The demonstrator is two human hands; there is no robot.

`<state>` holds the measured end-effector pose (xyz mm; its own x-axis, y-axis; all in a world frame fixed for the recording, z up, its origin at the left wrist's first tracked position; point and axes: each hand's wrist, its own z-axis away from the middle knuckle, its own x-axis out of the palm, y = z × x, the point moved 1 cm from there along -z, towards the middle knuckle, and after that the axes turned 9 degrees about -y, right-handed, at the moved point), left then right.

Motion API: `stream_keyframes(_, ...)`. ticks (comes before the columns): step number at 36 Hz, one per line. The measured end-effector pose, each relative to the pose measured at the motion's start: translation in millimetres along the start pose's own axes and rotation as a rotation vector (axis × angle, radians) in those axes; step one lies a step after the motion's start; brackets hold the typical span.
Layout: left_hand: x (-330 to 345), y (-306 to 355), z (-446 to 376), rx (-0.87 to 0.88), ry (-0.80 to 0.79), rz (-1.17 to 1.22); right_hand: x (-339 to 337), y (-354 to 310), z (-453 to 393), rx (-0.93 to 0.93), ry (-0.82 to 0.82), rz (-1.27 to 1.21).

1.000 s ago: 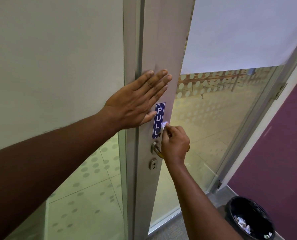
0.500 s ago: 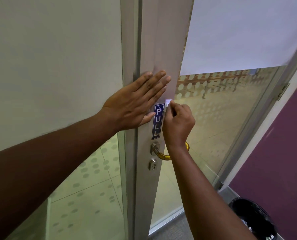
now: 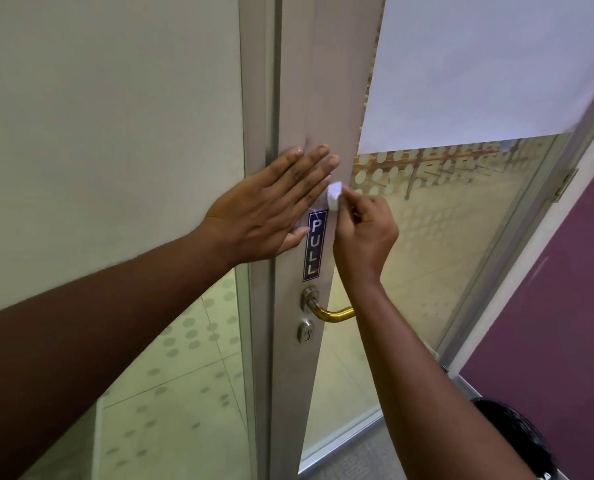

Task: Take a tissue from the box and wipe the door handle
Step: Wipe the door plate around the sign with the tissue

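Observation:
A brass lever door handle (image 3: 335, 314) juts from the grey door stile (image 3: 326, 84), with a round lock (image 3: 306, 331) just below it. My right hand (image 3: 364, 237) pinches a small wad of white tissue (image 3: 334, 195) against the stile, just above the blue PULL sticker (image 3: 315, 244) and well above the handle. My left hand (image 3: 271, 213) lies flat with fingers spread on the stile, left of the sticker. My right forearm hides the far end of the handle. No tissue box is in view.
The door's glass pane (image 3: 427, 244) has a frosted dot pattern and a white sheet (image 3: 489, 64) over its upper part. A black bin (image 3: 520, 441) with a liner stands on the floor at lower right, beside a purple wall (image 3: 565, 306).
My right hand has risen with the tissue from beside the handle, past the PULL sticker, to above the sticker. The handle is now uncovered. My left hand has stayed in place.

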<state>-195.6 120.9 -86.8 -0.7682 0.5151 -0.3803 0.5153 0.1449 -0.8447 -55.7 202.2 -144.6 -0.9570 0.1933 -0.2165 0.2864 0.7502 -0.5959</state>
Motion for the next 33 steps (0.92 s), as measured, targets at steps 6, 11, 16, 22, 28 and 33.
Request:
stream_keyframes(6,2,1,0,0.011,0.018,0.014,9,7,1,-0.128,-0.006,0.126)
stream_keyframes(11,1,1,-1,0.001,-0.007,0.026,13,24,25,-0.09,-0.053,0.156)
stream_keyframes(16,-4,-1,0,-0.004,-0.028,0.021,9,34,36,-0.045,-0.111,0.17)
stream_keyframes(22,-4,-1,1,-0.004,-0.036,0.016,-18,61,27,0.315,-0.301,0.006)
stream_keyframes(28,-4,-1,1,0.004,-0.023,0.026,-64,95,-2,0.477,-0.407,0.002)
stream_keyframes(33,-2,-1,1,0.002,-0.021,0.031,-73,114,-9,0.332,-0.708,0.392)
